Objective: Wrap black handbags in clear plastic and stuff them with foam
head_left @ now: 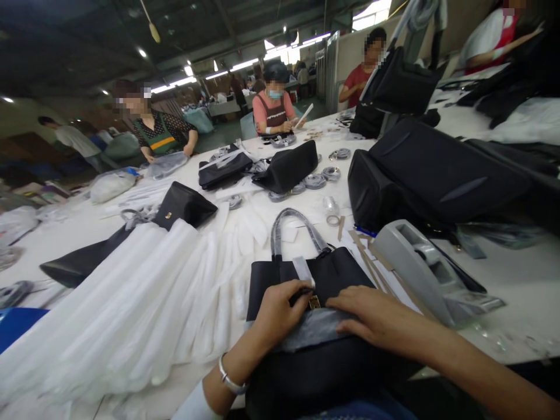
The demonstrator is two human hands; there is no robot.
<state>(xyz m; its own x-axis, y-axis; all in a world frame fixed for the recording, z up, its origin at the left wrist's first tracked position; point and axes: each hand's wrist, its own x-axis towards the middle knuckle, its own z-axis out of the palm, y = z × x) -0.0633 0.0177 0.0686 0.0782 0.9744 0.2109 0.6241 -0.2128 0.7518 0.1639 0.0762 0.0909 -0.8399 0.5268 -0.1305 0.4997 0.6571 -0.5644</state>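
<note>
A black handbag (324, 367) lies in front of me at the table's near edge, its wrapped handle loop (294, 214) standing up at the far side. Across its front runs a band of translucent wrapping (308, 329). My left hand (280, 309) pinches the end of a pale strip (303, 269) just left of the gold clasp (314, 302). To the right of the clasp, my right hand (363, 312) rests on the bag, fingers spread over the wrapping and the black front.
White foam rolls (118, 303) fill the left side. A grey tape dispenser (420, 262) stands to the right. More black bags (446, 169) and coiled straps (315, 181) lie beyond. Several people work across the table, one in a pink top (273, 108).
</note>
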